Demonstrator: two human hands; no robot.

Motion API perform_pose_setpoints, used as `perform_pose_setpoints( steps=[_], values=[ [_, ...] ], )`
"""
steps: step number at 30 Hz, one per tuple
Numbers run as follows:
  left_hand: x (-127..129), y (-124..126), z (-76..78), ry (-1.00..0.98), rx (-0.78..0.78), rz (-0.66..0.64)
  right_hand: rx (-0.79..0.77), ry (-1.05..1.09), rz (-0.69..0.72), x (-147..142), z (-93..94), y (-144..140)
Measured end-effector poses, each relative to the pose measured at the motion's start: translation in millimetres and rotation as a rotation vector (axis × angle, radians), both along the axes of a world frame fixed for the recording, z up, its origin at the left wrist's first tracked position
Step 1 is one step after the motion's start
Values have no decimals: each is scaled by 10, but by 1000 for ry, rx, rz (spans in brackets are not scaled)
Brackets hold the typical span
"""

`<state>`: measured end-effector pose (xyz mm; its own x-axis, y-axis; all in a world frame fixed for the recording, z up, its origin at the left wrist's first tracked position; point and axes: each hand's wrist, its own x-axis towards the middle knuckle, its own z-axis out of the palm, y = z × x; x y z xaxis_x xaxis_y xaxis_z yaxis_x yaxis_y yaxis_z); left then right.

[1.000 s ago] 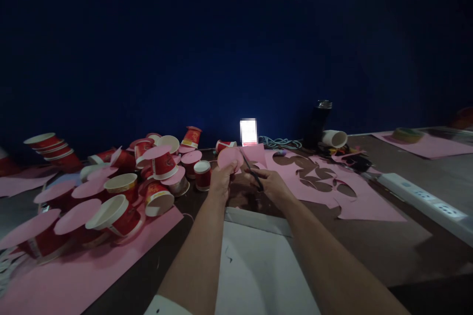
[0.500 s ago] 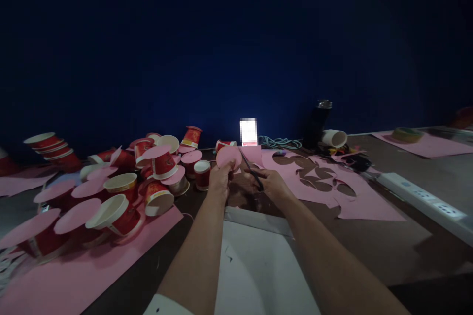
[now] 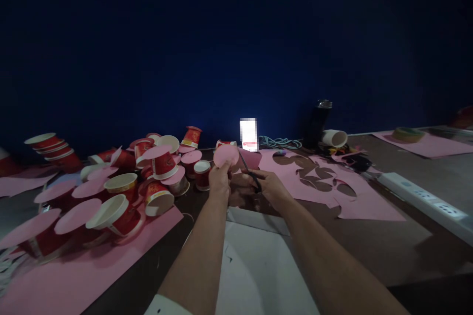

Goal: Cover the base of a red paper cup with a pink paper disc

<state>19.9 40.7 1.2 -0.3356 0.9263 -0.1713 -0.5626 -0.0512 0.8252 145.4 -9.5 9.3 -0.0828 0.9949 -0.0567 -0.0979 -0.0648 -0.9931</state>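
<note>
My left hand [image 3: 219, 180] pinches a round pink paper disc [image 3: 225, 155] and holds it up above the table. My right hand [image 3: 270, 186] grips dark scissors [image 3: 248, 169], whose blades point up and left toward the edge of the disc. Both hands hover just beyond a white sheet [image 3: 258, 261] lying in front of me. A pink sheet with several round holes cut from it [image 3: 325, 184] lies to the right of my right hand.
A heap of red paper cups [image 3: 148, 177], several capped with pink discs, fills the left side on a pink sheet [image 3: 74, 275]. A white power strip [image 3: 424, 199] lies at right. A dark bottle [image 3: 317, 123], a white cup [image 3: 334, 138] and a lit phone screen [image 3: 248, 132] stand by the blue backdrop.
My left hand has lifted the pink disc slightly and turned it. The right hand with the scissors has risen a little with it. Nothing else has moved.
</note>
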Motion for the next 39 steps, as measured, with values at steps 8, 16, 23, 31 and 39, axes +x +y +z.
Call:
perform_pose_setpoints(
  steps=[8, 16, 23, 31, 39],
  values=[
    [-38, 30, -84, 267, 97, -20, 32, -4, -9, 82, -48, 42],
    [-46, 58, -106, 199, 78, -39, 39, -51, -34, 97, -75, 83],
    [-57, 68, -106, 181, 73, -28, 54, -16, -38, 83, -54, 70],
    [-58, 53, -94, 184, 71, -29, 54, -54, -38, 94, -66, 91],
    [-66, 96, -110, 114, 24, -15, 66, -37, -15, 85, -48, 82]
  ],
)
